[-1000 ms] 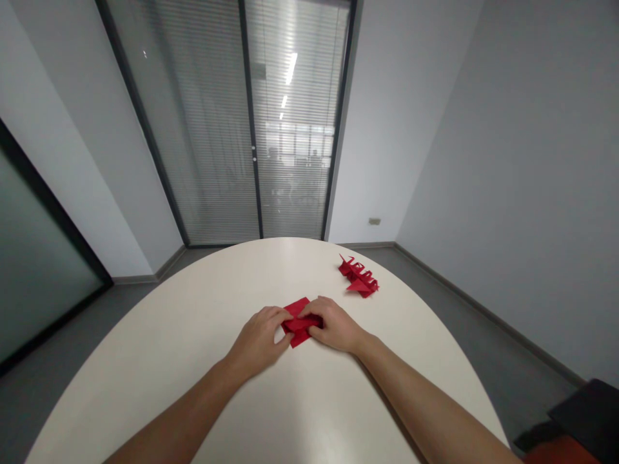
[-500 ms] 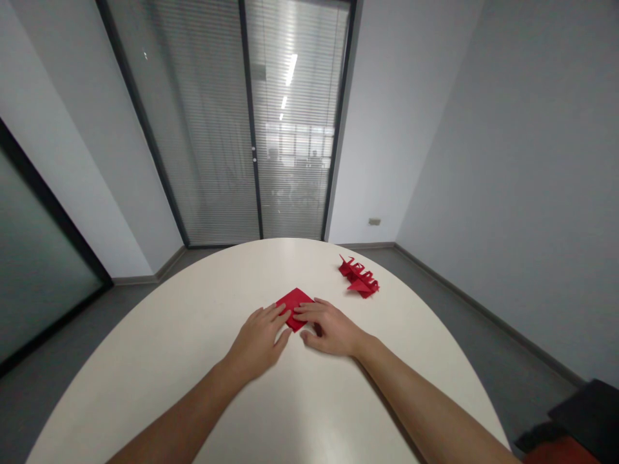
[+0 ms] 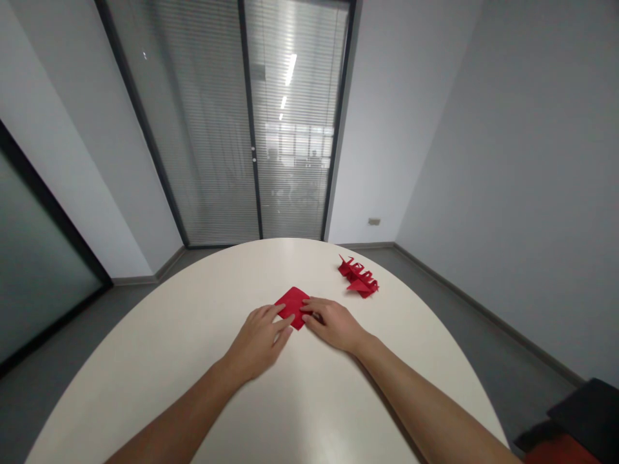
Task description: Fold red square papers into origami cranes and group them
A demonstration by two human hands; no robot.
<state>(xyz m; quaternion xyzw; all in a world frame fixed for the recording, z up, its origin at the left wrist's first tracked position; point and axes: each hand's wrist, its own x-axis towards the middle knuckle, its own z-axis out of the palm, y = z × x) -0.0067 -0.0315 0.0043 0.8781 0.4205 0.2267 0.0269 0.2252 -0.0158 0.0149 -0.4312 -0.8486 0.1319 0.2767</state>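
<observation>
A small folded red paper (image 3: 293, 303) lies flat on the white oval table (image 3: 193, 322), just beyond my hands. My left hand (image 3: 258, 341) rests on the table with its fingers stretched out, their tips pressing the paper's near left edge. My right hand (image 3: 333, 324) lies flat too, fingers extended and touching the paper's right corner. Neither hand grips the paper; both press it down.
Several finished red folded paper figures (image 3: 358, 276) sit in a cluster at the table's far right. Glass doors with blinds stand behind the table. A dark chair with an orange part (image 3: 575, 425) shows at the lower right.
A second ago both hands were closed on the paper, folding it. Now it lies flatter and a little farther away, with both hands opened and pressing its edges.
</observation>
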